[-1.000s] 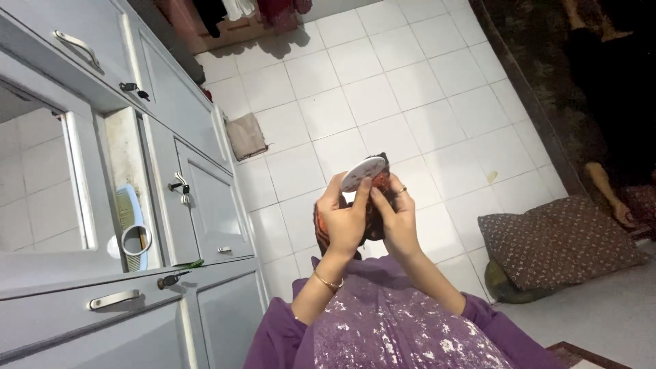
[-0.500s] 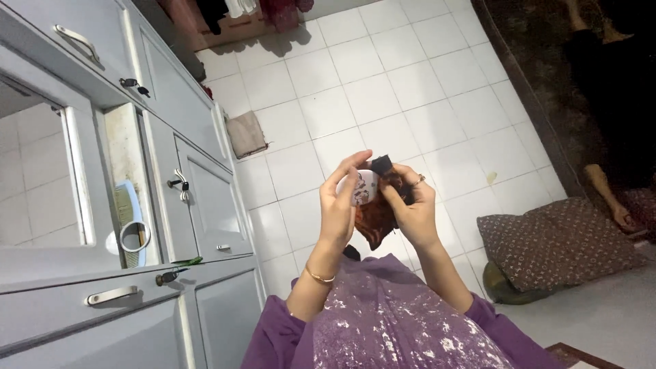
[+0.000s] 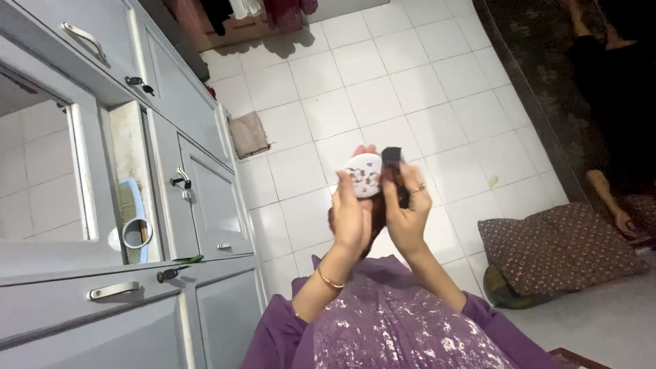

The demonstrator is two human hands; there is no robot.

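My left hand point(image 3: 350, 217) is raised in front of me and holds a small round white case point(image 3: 363, 175) with a dark pattern on its face. Close beside it, my right hand point(image 3: 410, 217), with a ring on one finger, grips a small black object point(image 3: 391, 161) at its fingertips. A dark reddish-brown thing point(image 3: 375, 220) hangs between the two palms; what it is cannot be told. A gold bangle point(image 3: 330, 279) sits on my left wrist. Purple patterned sleeves and clothing fill the bottom of the view.
A grey cabinet point(image 3: 205, 205) with metal handles and keys in its locks stands at the left. A blue comb point(image 3: 130, 205) sits in its open niche. On the white tiled floor lie a folded cloth point(image 3: 247, 134) and a patterned cushion point(image 3: 560, 249). Another person's leg point(image 3: 605, 191) is at the right.
The round case showed a grey shiny face a second ago; it now shows its white patterned face. Both hands stay raised together, shifted slightly.
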